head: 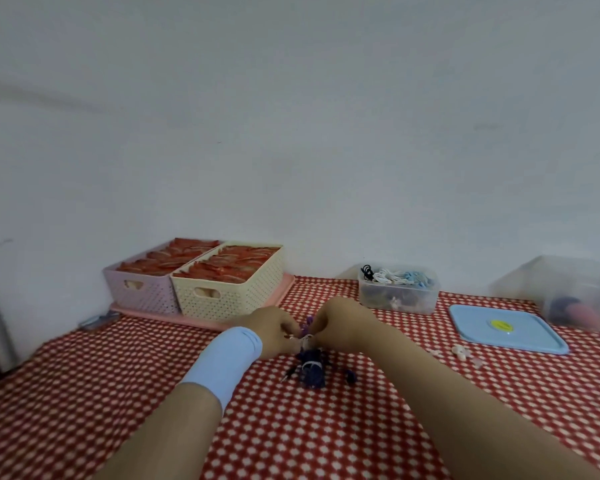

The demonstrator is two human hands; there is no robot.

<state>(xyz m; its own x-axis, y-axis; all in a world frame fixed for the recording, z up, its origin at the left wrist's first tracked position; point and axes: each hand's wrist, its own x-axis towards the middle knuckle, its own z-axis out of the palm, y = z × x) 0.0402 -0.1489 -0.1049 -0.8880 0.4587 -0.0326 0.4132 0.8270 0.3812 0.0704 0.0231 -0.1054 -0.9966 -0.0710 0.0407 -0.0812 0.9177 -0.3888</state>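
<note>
My left hand (272, 329) and my right hand (338, 322) meet over the middle of the red-and-white table (118, 393). Between their fingertips they pinch a small purple hair tie (307, 325) wound with thin white elastic. The left wrist wears a light blue band (226, 362). Just in front of the hands lies a dark blue bundle of hair ties (312, 370) bound with a white band. The image is blurred, so the finger positions are unclear.
Two woven baskets, lilac (142, 292) and cream (232, 296), hold red packets on a pink tray at the back left. A clear box of hair ties (397, 296) stands behind the hands, its blue lid (506, 329) to the right. A clear tub (565, 296) sits at the far right. Small white bits (459, 351) lie near the lid.
</note>
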